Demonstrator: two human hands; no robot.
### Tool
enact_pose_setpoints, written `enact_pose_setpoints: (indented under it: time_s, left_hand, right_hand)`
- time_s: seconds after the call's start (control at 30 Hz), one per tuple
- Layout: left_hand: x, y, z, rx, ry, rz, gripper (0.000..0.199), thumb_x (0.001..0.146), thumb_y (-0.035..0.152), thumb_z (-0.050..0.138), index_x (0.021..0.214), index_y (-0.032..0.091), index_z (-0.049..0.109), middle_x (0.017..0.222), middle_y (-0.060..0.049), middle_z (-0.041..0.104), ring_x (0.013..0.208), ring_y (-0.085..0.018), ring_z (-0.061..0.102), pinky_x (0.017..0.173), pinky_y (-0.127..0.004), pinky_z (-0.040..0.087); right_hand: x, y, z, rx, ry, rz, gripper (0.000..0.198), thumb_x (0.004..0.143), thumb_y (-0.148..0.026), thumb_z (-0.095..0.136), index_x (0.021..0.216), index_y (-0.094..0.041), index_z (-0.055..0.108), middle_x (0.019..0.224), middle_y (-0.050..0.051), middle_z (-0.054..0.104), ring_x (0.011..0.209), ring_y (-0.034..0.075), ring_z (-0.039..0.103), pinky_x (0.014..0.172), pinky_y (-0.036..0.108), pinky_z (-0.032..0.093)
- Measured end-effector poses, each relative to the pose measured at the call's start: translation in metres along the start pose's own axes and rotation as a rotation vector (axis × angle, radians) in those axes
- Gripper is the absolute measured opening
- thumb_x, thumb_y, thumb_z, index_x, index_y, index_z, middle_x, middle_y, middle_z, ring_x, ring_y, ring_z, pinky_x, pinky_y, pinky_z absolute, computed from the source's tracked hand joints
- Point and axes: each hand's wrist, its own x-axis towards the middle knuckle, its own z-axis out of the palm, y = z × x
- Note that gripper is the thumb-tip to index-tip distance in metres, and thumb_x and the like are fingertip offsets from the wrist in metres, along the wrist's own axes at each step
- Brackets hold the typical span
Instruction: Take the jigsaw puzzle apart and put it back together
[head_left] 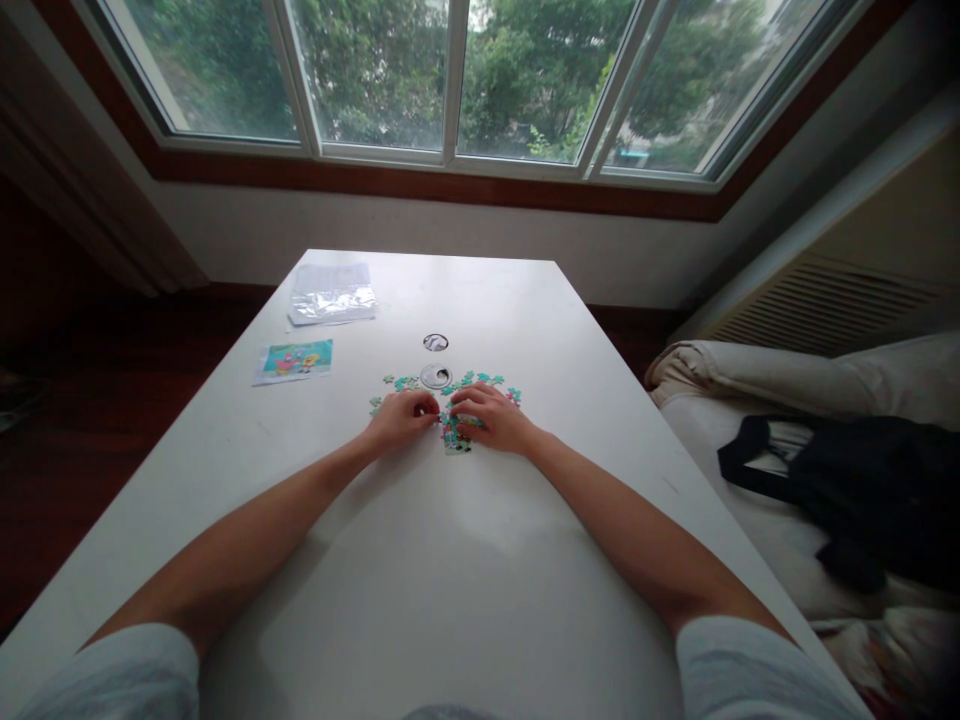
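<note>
Small jigsaw pieces, mostly teal and green, lie loose in an arc [486, 379] beyond my hands on the white table. Between the hands is a joined patch of jigsaw puzzle [456, 438] in teal, pink and white. My left hand [405, 416] is at the patch's left edge, thumb and forefinger pinched around a small jigsaw piece, partly hidden. Over the patch's right side lies my right hand [495, 416], fingers stretched out and touching it. The fingers cover some of the patch.
A colourful picture card [297, 360] lies to the left, with a clear plastic bag [332, 294] behind it. Two round items, one grey and white [436, 376], one darker [435, 342], sit beyond the pieces. At right is a sofa [697, 420] bearing a black bag [862, 480].
</note>
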Motion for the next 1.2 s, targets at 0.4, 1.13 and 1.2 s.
enact_pose_setpoints:
  time_s: [0.4,1.13,1.2]
  left_hand:
    - [-0.004,0.008,0.004,0.060,-0.004,0.022,0.010,0.082,0.025,0.065,0.083,0.022,0.074,0.076,-0.001,0.070,0.070,-0.017,0.060,0.067,-0.027,0.040]
    - [-0.001,0.001,0.005,0.027,-0.020,0.097,0.024,0.086,0.021,0.060,0.100,0.025,0.080,0.084,-0.002,0.070,0.072,-0.016,0.059,0.072,-0.027,0.042]
    - [0.001,-0.001,0.005,0.014,0.015,0.100,0.026,0.089,0.022,0.058,0.103,0.024,0.080,0.088,-0.004,0.070,0.076,-0.017,0.059,0.075,-0.028,0.044]
  right_hand:
    - [0.000,0.000,0.000,-0.002,0.007,-0.002,0.020,0.096,-0.034,0.066,0.112,-0.024,0.070,0.123,0.009,0.069,0.119,0.028,0.059,0.106,0.049,0.045]
    - [0.001,0.000,-0.001,-0.001,0.001,0.006,0.021,0.095,-0.033,0.066,0.114,-0.026,0.071,0.122,0.009,0.069,0.117,0.027,0.060,0.106,0.048,0.045]
    - [0.001,-0.001,-0.001,0.000,0.000,0.005,0.021,0.096,-0.033,0.066,0.114,-0.025,0.070,0.122,0.009,0.069,0.116,0.027,0.060,0.106,0.048,0.045]
